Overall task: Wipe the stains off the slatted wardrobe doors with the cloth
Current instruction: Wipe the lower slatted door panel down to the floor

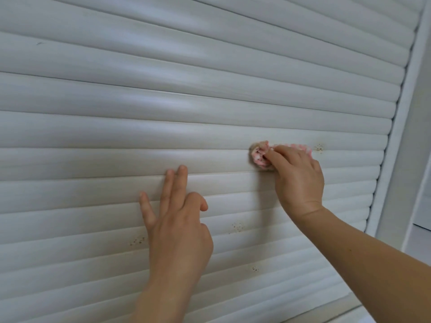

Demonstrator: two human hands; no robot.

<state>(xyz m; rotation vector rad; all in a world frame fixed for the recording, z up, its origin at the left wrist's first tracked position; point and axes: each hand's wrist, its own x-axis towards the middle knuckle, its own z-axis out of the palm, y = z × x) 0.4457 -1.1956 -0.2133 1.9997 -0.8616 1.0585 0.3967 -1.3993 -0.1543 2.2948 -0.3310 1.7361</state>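
Note:
A white slatted wardrobe door (163,101) fills the view. My right hand (298,178) grips a bunched pink-and-white cloth (260,156) and presses it against a slat at the right. My left hand (175,217) rests on the slats lower and to the left, its long fingers straight and the index finger bent. Brown speckled stains show right of the cloth (319,148), between the hands (237,226), left of my left wrist (137,240) and lower down (253,268).
The door's white frame (396,145) runs down the right side, with a white wall (423,159) beyond it. A small dark mark (39,43) sits on an upper slat at the far left.

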